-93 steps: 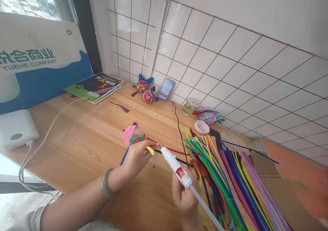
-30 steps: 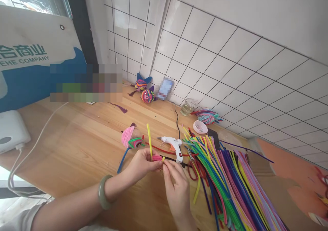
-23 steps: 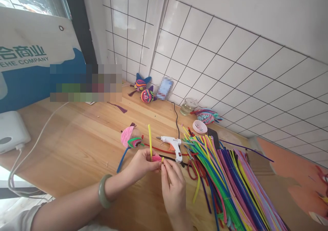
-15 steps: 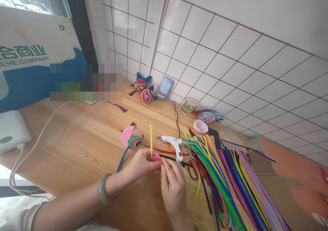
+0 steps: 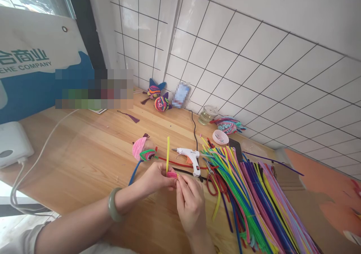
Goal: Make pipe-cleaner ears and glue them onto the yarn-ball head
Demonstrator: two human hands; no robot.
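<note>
My left hand [image 5: 158, 178], with a pale green bangle on its wrist, pinches a short pink pipe-cleaner piece [image 5: 172, 174]. A yellow pipe cleaner [image 5: 168, 154] stands upright from that piece. The fingertips of my right hand [image 5: 190, 197] close on the pink piece's right end, where a bit of yellow shows. Just beyond my left hand lies a ball partly wrapped in pink [image 5: 139, 148], with a green and red eye shape. A white glue gun [image 5: 190, 159] rests beyond my right hand, and red-handled scissors [image 5: 216, 183] lie to its right.
Many coloured pipe cleaners [image 5: 254, 197] cover the right side of the wooden table [image 5: 93, 160]. Along the tiled wall stand decorated balls [image 5: 161, 102], a phone [image 5: 181, 95], a glass jar [image 5: 208, 115] and a pink bowl [image 5: 220, 137]. A white device [image 5: 14, 145] with a cable sits left.
The yellow pipe cleaner leans slightly more to the right. Both hands keep their grip on the pink piece. The whole view has shifted a little.
</note>
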